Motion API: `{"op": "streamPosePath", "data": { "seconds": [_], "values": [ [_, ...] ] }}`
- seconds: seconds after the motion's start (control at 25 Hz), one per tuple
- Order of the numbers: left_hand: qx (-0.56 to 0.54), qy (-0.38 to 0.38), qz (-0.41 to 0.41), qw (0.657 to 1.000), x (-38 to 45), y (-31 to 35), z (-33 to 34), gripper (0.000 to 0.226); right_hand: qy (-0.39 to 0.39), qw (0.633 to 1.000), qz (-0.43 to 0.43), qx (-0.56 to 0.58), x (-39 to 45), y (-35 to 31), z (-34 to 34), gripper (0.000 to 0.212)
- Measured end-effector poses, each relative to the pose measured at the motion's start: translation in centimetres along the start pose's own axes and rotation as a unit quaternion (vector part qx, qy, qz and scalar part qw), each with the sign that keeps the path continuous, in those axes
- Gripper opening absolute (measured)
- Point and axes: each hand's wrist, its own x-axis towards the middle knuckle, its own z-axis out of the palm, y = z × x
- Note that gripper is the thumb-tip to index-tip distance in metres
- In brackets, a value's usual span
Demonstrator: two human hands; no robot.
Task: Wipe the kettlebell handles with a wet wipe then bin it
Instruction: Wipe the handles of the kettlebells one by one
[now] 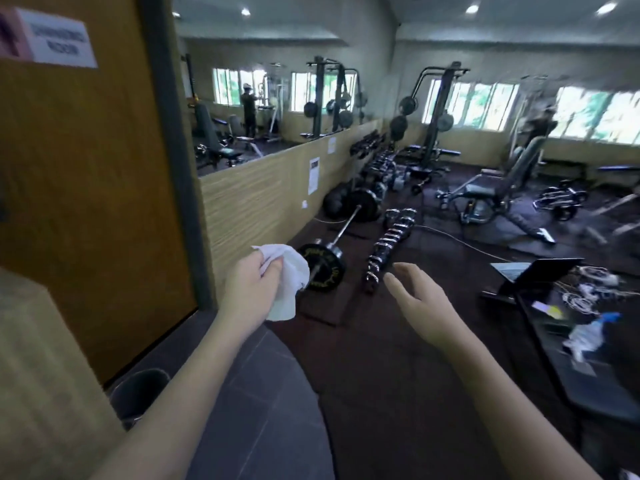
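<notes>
Head view: the left hand (254,284), at about 9 o'clock of centre, is pinched closed on a crumpled white wet wipe (289,282), which hangs loosely below the fingers; the right hand (420,301), at about 3 o'clock of centre, is spread open and empty, well apart from the left. The wipe appears limp, light and damp, so it should drape and bunch rather than hold a shape; a pinch at its gathered upper edge, as shown, likely suffices. No kettlebell can be identified with certainty; a row of chromed weights (389,242) lies on the floor at 12 o'clock, beside a loaded barbell (332,245), and whether these chromed pieces are the task's handles cannot be told. A dark round container (140,393), possibly a bin, stands at 7 o'clock against a wooden door (93,188). The floor (398,393) is dark rubber matting meeting grey tiles near the viewer. A mirror (270,84) spans the wall at 11 o'clock; a cluttered table (568,375) with a laptop (533,271) stands at 4 o'clock.
</notes>
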Motion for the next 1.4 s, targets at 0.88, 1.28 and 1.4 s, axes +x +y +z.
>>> {"op": "streamPosePath", "data": {
  "seconds": [0.88,1.28,1.4],
  "values": [
    [0.024,-0.12,-0.033,0.992,33.2,5.1,53.6,0.028,-0.057,0.992,0.087,-0.071,40.2,39.4,-16.2,0.057],
    [0.066,-0.052,-0.055,0.995,53.1,4.1,74.4,0.04,-0.104,0.992,0.05,-0.049,70.9,55.0,-18.2,0.058],
    [0.073,-0.017,-0.086,0.993,58.0,3.8,80.7,0.045,-0.135,0.989,0.02,-0.057,79.8,60.4,-18.7,0.055]
  ]
}}
